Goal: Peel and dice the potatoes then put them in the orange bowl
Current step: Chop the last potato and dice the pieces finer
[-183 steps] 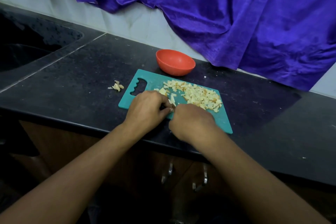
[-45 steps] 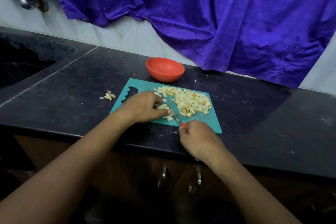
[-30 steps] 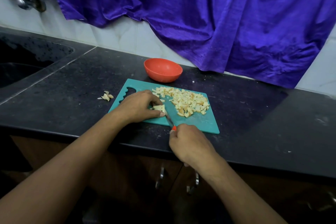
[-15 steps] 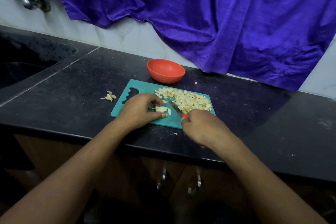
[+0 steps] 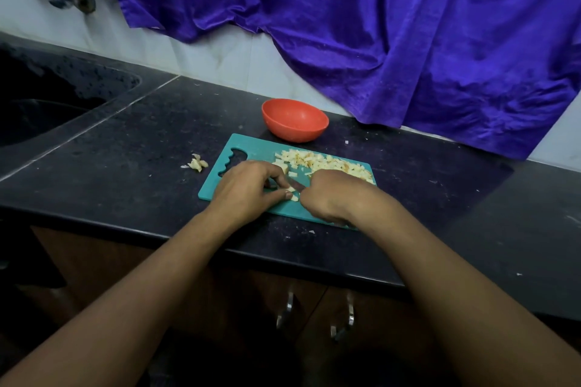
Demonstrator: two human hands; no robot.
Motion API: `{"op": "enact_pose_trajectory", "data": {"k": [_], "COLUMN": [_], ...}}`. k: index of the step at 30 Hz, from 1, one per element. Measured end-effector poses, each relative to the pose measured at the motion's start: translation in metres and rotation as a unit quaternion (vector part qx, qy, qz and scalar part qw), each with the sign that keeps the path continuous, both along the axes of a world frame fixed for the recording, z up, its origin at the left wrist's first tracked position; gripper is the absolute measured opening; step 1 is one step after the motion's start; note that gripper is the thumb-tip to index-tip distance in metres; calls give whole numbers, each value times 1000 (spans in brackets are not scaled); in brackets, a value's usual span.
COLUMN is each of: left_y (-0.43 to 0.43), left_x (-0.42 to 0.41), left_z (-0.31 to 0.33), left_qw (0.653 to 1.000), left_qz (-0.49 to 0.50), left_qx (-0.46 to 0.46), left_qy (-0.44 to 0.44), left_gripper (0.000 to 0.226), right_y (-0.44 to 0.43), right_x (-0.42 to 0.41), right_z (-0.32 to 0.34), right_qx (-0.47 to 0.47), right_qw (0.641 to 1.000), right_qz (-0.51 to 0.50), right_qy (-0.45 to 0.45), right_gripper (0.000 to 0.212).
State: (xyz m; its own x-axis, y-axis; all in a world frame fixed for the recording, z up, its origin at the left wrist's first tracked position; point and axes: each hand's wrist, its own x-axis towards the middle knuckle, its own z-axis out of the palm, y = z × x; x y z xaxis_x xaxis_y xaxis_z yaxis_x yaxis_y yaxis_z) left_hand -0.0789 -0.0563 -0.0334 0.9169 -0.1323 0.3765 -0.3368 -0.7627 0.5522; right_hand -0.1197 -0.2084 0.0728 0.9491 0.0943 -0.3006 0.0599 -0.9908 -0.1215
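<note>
A potato piece (image 5: 292, 191) lay near the cutting board's (image 5: 251, 149) front edge, pinched by the left hand's (image 5: 248, 188) curled fingers. The right hand (image 5: 333, 195) gripped a knife (image 5: 297, 184) beside it. Diced potato (image 5: 327, 163) was heaped toward the board's far edge, and the orange bowl (image 5: 295, 119) stood just beyond it. The black worktop (image 5: 456, 204) ran on rightward, with a purple cloth (image 5: 408, 41) hanging behind.

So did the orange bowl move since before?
No. The orange bowl sits just behind the far edge of the teal cutting board, exactly as in the earlier pictures; only the camera view shifted.

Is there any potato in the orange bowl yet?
Empty, as far as its inside shows. The orange bowl shows only bare orange inside, and the diced potato lies piled on the teal cutting board in front of it.
</note>
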Motion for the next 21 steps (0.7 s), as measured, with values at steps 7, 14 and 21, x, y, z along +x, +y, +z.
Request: {"op": "enact_pose_trajectory", "data": {"k": [7, 14, 21], "left_y": [0, -1, 6], "left_x": [4, 4, -2], "left_z": [-3, -3, -3], "left_qw": [1000, 1000, 1000], "left_qz": [3, 14, -19], "left_qx": [-9, -14, -12], "left_qy": [1, 7, -12], "left_gripper": [10, 9, 12], "right_y": [9, 8, 0], "right_x": [-11, -36, -2], "right_z": [-19, -55, -5], "right_qx": [31, -10, 25], "right_qw": [999, 998, 999], "right_qz": [-28, -18, -25], "right_qy": [-4, -63, 20], "right_gripper": [19, 29, 22]}}
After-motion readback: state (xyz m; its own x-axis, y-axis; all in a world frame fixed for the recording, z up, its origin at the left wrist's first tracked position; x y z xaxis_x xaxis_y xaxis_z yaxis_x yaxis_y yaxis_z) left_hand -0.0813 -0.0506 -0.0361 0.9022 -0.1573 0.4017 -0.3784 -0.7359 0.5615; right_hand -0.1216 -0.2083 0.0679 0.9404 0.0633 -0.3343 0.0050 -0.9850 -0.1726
